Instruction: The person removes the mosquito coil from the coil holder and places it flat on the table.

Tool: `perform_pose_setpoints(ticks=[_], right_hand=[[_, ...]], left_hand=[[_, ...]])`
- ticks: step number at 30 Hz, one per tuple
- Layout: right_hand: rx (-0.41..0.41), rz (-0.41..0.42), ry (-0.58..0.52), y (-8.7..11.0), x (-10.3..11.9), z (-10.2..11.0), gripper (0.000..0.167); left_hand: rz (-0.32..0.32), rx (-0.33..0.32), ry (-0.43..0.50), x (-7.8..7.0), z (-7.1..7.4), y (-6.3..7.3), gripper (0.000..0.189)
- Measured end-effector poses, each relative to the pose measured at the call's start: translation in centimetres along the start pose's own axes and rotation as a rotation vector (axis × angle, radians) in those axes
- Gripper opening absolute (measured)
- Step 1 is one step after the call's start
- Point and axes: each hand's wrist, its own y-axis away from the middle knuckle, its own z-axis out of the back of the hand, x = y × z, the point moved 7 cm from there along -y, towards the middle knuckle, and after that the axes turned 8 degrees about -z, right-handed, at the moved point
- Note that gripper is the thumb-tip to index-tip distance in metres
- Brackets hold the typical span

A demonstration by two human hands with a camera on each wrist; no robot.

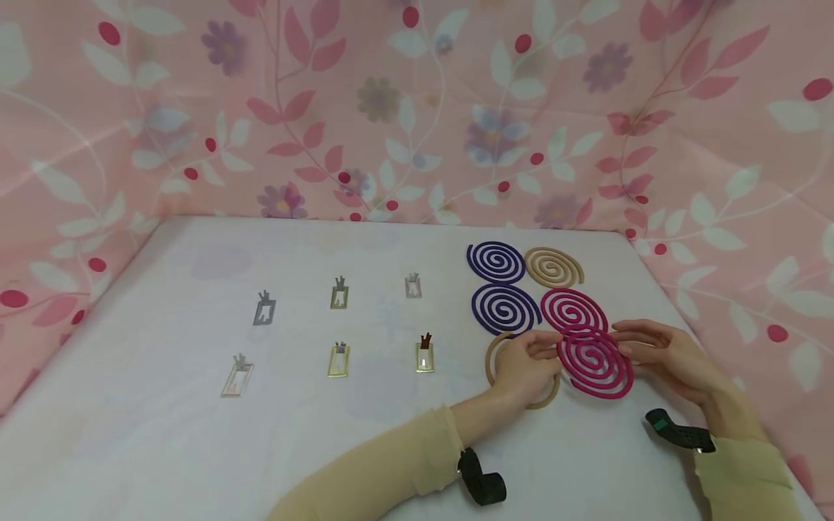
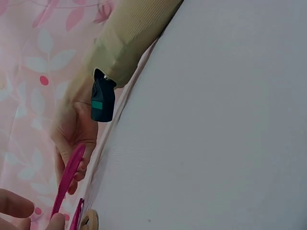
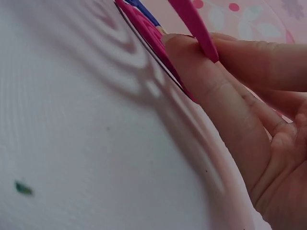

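A magenta mosquito coil (image 1: 591,362) is held up off the white table between both hands, tilted toward the head camera. My left hand (image 1: 526,367) grips its left edge, and it partly covers a tan coil (image 1: 490,362) lying beneath. On the opposite edge, my right hand (image 1: 667,358) pinches the same coil; the right wrist view shows its rim (image 3: 199,28) between thumb and finger. Just behind lies another magenta coil (image 1: 573,311), overlapped by the held one in the head view. Two dark blue coils (image 1: 496,262) and one more tan coil (image 1: 554,267) lie flat farther back.
Several small rectangular metal coil stands (image 1: 339,360) with upright prongs are spread over the middle and left of the white table (image 1: 163,449). A pink floral cloth (image 1: 391,108) hangs behind and along the sides. Each wrist wears a black camera (image 1: 482,479).
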Motion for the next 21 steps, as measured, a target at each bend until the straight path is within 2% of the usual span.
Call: perform_pose_setpoints(ticks=[5, 10, 13, 21], right_hand=[[-0.005, -0.027, 0.019, 0.2, -0.4, 0.7, 0.03], [-0.034, -0.039, 0.091, 0.4, -0.4, 1.1, 0.034], [-0.05, -0.056, 0.138, 0.5, -0.4, 1.3, 0.041], [-0.058, -0.103, 0.177, 0.4, -0.8, 1.5, 0.051]], left_hand=[[0.036, 0.072, -0.064, 0.1, -0.7, 0.5, 0.03], [0.09, 0.124, -0.105, 0.1, -1.1, 1.0, 0.032], [0.099, 0.148, -0.11, 0.1, -1.3, 1.2, 0.033], [0.096, 0.177, -0.132, 0.2, -1.2, 1.4, 0.035]])
